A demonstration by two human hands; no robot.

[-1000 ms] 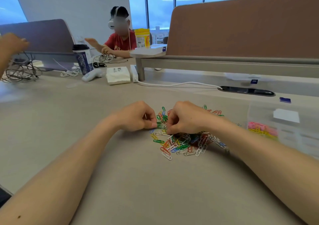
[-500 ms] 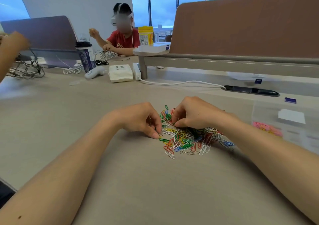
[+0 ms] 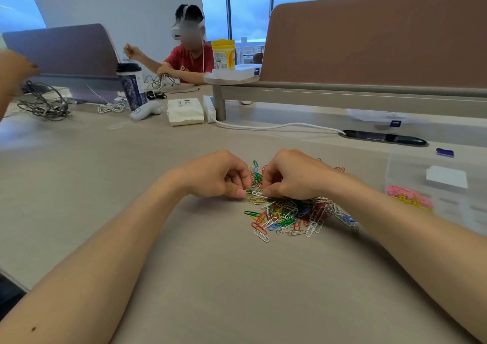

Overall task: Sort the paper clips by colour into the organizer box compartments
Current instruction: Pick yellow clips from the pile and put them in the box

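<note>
Dozens of paper clips point(image 3: 290, 212) are heaped in a loose tangle on the matte table point(image 3: 210, 277), partly under both hands. The left hand point(image 3: 218, 177) and right hand point(image 3: 292, 177) are held with fingers curled and fingertips pinched onto clips at the pile's left edge; which colour is gripped cannot be told. One colour at a time is best teased free, since the thin, glossy wire loops are easily hooked together. The organizer box point(image 3: 405, 169), of clear hard plastic, is set well to the right, with pink and yellow clips point(image 3: 408, 197) laid inside.
</note>
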